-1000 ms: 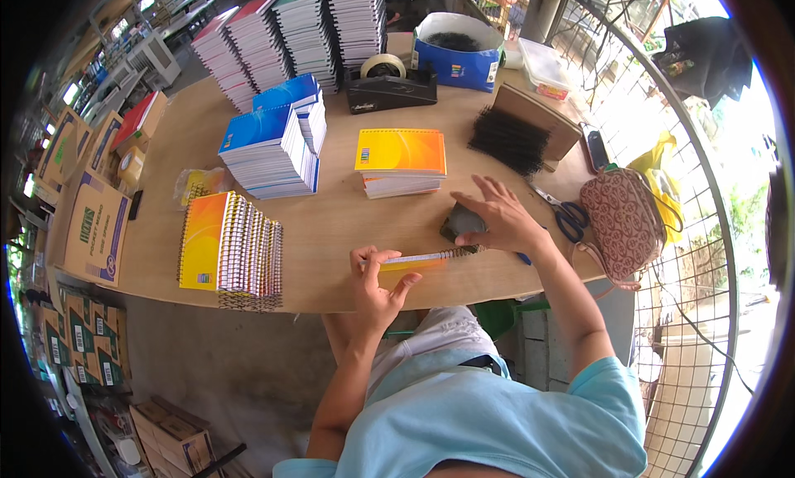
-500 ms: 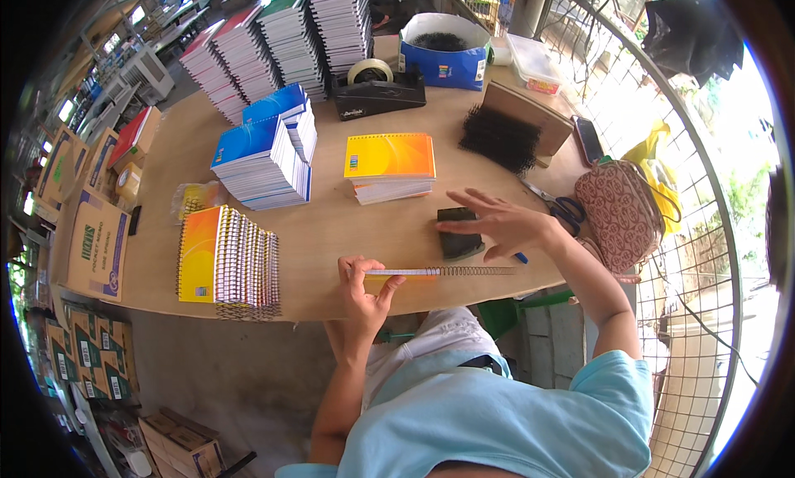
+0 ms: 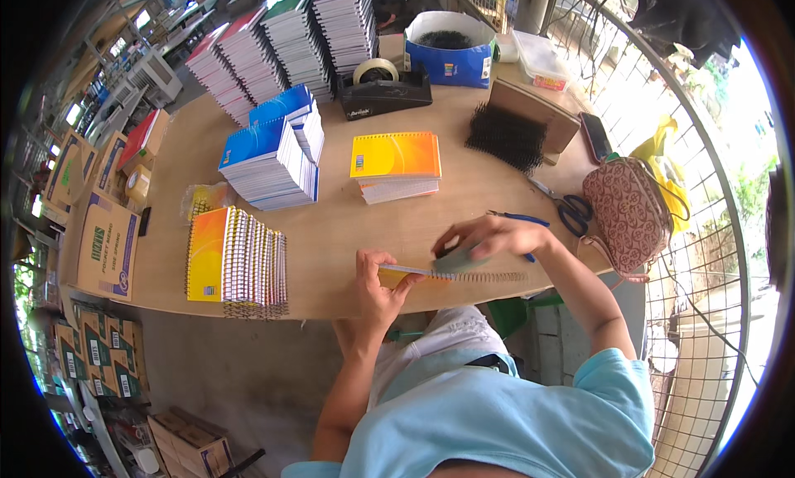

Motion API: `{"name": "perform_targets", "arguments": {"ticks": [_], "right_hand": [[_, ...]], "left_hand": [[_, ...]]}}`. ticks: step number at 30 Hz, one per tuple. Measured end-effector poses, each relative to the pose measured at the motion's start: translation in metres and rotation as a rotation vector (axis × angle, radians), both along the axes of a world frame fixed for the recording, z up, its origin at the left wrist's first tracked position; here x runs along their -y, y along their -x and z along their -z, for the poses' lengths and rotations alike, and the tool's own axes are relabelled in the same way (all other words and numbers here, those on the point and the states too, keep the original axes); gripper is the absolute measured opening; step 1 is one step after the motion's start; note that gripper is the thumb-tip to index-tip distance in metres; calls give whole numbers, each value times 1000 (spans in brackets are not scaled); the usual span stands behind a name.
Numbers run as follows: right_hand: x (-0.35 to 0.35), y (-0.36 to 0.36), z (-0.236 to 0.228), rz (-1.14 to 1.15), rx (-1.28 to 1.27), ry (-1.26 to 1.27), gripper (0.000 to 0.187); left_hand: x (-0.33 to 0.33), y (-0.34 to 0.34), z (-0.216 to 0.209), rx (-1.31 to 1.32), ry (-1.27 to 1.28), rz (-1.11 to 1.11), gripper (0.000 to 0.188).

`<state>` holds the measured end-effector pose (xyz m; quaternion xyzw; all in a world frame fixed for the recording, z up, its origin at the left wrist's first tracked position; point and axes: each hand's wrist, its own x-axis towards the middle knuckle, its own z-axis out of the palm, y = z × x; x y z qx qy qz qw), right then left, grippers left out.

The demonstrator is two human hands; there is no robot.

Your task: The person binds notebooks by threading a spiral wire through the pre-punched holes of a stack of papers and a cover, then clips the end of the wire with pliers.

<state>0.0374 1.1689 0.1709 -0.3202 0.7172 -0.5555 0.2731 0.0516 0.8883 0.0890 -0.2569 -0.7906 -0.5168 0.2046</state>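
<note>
Near the table's front edge my left hand (image 3: 379, 289) pinches a thin notebook (image 3: 403, 271) edge-up between thumb and fingers. A dark wire coil (image 3: 497, 277) runs along its top edge and sticks out well past its right end. My right hand (image 3: 487, 235) grips a grey-green block (image 3: 460, 260), its material unclear, just above the notebook's right end where the coil emerges. Whether the block touches the coil, I cannot tell. Behind my right hand lie blue-handled pliers (image 3: 528, 220), partly covered by it.
Beyond my hands stands a stack of yellow-orange notebooks (image 3: 396, 155). Coil-bound yellow notebooks (image 3: 207, 250) and blue notebooks (image 3: 257, 151) stand left. Loose black coils (image 3: 505, 139) lean on a wooden board (image 3: 538, 118). Scissors (image 3: 573, 215) and a patterned pouch (image 3: 627, 203) lie right.
My right hand, open above the block before, has closed on it and brought it nearer to the notebook. The pliers show more now. My left hand still holds the notebook.
</note>
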Motion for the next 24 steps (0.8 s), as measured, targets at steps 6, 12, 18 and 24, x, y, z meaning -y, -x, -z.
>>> {"name": "perform_targets", "arguments": {"ticks": [6, 12, 18, 24], "right_hand": [[6, -11, 1, 264, 118, 97, 58], [2, -16, 11, 199, 136, 249, 51], [-3, -18, 25, 273, 122, 134, 52], [0, -20, 25, 224, 247, 248, 64]], "left_hand": [[-2, -3, 6, 82, -30, 15, 58], [-8, -5, 2, 70, -54, 25, 56], [-9, -5, 1, 32, -26, 8, 55], [-13, -4, -2, 15, 1, 19, 54]]}}
